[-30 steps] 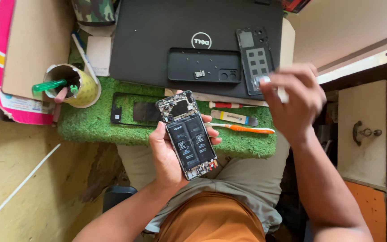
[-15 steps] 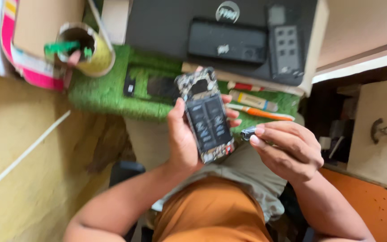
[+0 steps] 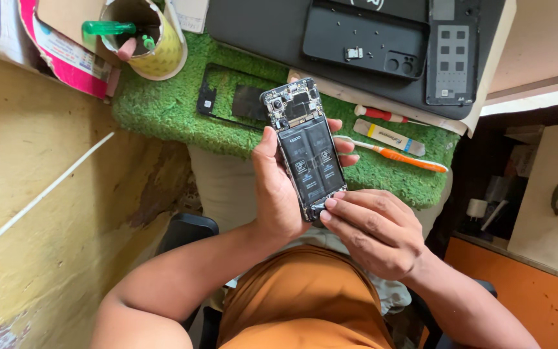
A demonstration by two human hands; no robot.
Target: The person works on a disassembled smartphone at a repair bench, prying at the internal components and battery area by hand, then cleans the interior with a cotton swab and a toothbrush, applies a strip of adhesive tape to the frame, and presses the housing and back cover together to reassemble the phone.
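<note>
My left hand (image 3: pixel 278 194) grips an opened smartphone (image 3: pixel 303 145) with its back cover off, so the black battery and the circuit board at its top end show. I hold it upright over my lap, in front of the green mat (image 3: pixel 163 106). My right hand (image 3: pixel 372 229) rests at the phone's lower end, thumb and forefinger pinched against the bottom edge. Whether something small sits between those fingertips I cannot tell.
On the green mat lie a black phone frame (image 3: pixel 227 97), an orange-handled tool (image 3: pixel 398 155), a red-handled screwdriver (image 3: pixel 382 116) and a small white tube (image 3: pixel 389 137). A closed dark laptop (image 3: pixel 279 26) carries a phone back cover (image 3: pixel 363 39). A yellow cup (image 3: pixel 146 39) holds tools at the left.
My right hand came down from the laptop to the phone's lower end. The view has tilted and moved closer, and the left hand kept its hold on the phone.
</note>
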